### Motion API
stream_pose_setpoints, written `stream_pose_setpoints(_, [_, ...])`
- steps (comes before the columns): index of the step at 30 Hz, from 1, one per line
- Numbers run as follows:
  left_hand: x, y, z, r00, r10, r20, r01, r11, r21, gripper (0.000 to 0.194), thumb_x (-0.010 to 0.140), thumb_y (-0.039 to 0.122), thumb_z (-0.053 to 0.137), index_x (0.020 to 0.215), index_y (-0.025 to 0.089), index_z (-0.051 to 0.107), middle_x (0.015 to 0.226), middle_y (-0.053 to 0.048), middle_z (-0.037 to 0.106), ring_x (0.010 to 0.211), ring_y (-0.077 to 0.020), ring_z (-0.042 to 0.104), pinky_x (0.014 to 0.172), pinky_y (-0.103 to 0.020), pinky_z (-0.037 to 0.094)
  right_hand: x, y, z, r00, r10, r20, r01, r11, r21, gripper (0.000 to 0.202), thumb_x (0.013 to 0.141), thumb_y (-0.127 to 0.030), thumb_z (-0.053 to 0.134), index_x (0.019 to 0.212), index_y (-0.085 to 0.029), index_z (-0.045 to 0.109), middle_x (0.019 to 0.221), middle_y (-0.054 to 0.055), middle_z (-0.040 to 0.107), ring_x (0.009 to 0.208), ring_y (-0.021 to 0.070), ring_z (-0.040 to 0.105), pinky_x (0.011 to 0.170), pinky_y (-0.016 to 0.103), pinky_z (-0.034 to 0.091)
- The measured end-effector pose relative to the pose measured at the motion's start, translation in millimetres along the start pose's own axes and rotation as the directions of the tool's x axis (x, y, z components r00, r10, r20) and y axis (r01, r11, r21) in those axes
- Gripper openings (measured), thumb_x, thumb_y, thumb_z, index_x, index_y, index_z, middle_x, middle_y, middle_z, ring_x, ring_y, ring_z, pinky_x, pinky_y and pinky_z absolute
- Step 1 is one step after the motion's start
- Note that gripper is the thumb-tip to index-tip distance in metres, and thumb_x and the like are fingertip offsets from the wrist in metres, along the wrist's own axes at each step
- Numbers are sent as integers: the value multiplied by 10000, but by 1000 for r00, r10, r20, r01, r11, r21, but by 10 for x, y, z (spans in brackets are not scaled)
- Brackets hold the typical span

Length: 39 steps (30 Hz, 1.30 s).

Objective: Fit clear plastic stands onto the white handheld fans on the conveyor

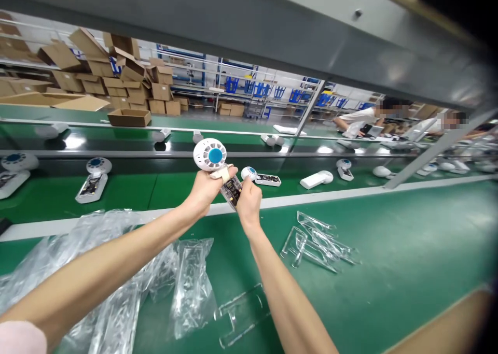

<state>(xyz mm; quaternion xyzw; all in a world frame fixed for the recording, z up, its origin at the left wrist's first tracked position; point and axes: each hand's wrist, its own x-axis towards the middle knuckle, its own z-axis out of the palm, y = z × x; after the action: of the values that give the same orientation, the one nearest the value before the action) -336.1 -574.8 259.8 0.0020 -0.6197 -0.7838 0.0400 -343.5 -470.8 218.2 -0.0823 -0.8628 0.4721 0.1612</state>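
In front of me, over the edge of the belt, I hold a white handheld fan (204,156) with a round vented head and a blue disc in its middle. Its handle is uncovered and shows a dark circuit board. My left hand (206,192) is closed around the neck, just below the head. The fingers of my right hand (249,201) grip the handle's lower right side. Just behind my right hand lies another fan (268,180) with an open handle. Clear plastic shells (321,244) lie on the green work surface to the right, and another clear shell (241,315) is nearer to me.
Wrapped clear plastic bags (190,286) cover the left front. More fans (92,180) lie along the green belt (171,185). A grey beam (249,32) crosses overhead, and a slanted post (420,149) stands at right. Cardboard boxes (128,87) and co-workers (361,121) are beyond.
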Motion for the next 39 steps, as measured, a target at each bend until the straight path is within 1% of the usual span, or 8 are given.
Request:
stream_pose_setpoints(6, [799,-283,-500,978,-176,-108,203,914,350,461,650,477,714,928,113,661,849,-112,689,716,-218,639,595,-301,509,-166,0,79,953,4,302,29,994,-105,403,896,-540,394,776,-201,575,659,41,611,673,212,583,657,298,388])
stream_pose_setpoints(10, [1137,-320,-968,958,-199,-207,280,807,520,409,625,435,740,855,108,653,864,-158,682,755,-271,643,569,-294,473,-673,142,89,770,64,635,232,899,-371,295,757,-402,676,928,-178,588,822,78,657,773,248,614,695,317,380])
stream_pose_setpoints(14, [796,-72,-1433,954,-294,-64,249,653,715,448,492,367,807,877,164,701,791,-92,689,645,-224,621,483,-229,389,-824,214,116,689,-15,725,307,912,-273,83,812,-127,544,765,-187,578,850,41,648,780,181,595,698,274,355])
stream_pose_setpoints(19, [62,27,-1796,727,-610,316,-78,383,920,249,574,264,673,812,227,734,666,-13,670,481,-153,544,467,-226,374,-634,42,47,622,-174,763,248,969,19,133,824,-131,472,760,-203,564,669,-38,533,657,118,492,623,224,332])
stream_pose_setpoints(25, [-164,101,-1823,909,-310,280,-79,530,844,86,646,258,559,669,203,620,626,-10,621,524,-161,569,489,-237,409,-681,-213,-68,522,-170,836,75,985,153,97,787,-212,546,828,-191,631,661,-44,530,608,99,447,567,213,320])
stream_pose_setpoints(28, [-231,314,-1776,985,-86,147,-37,734,679,163,668,345,619,697,187,587,608,-22,610,536,-171,584,494,-256,462,-800,-293,-86,577,-115,809,-32,986,163,117,763,-245,583,855,-180,616,548,-82,443,532,83,372,543,216,293])
stream_pose_setpoints(31, [-348,436,-1684,996,89,-11,-72,864,499,260,668,408,672,700,172,567,600,-24,610,549,-170,600,552,-294,525,-968,-341,-16,668,-41,743,-155,969,193,455,691,-220,642,1128,-171,525,482,-136,362,491,84,331,520,210,278])
stream_pose_setpoints(39, [-536,338,-1284,966,232,-114,-185,929,321,333,645,447,719,703,167,549,591,-16,602,578,-164,601,609,-323,555,-1166,-378,-35,959,-94,268,-70,838,542,235,762,-402,604,848,-191,546,574,-68,470,482,81,346,473,213,283])
